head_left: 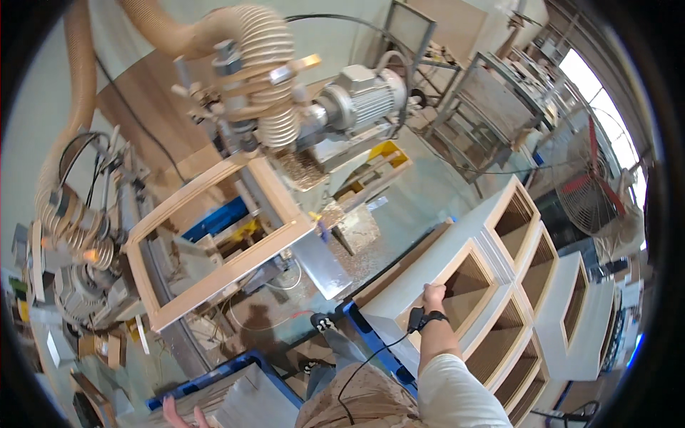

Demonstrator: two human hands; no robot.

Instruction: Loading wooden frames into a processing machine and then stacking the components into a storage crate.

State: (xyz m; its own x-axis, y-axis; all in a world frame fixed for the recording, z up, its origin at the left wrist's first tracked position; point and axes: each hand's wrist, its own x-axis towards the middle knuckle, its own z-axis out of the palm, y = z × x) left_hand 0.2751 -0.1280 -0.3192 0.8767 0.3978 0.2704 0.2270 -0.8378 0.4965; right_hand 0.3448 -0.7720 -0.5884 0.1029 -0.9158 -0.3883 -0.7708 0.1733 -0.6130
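The boxy piece (408, 280) stands at the person's right, its smooth, pale grey side slanting across the view. A light wooden frame (454, 262) borders its open, upward-facing end, and dark, finely ribbed surfaces line the opening. It adjoins similar framed pieces (542, 260).

The right hand (433, 297) contacts the wooden front rim (454, 262) of a white box (398, 289). The left hand (184, 414), fingers apart, is near a blue pallet (203, 379). A rectangular wooden frame (235, 274) sits between two electric motors (367, 100).
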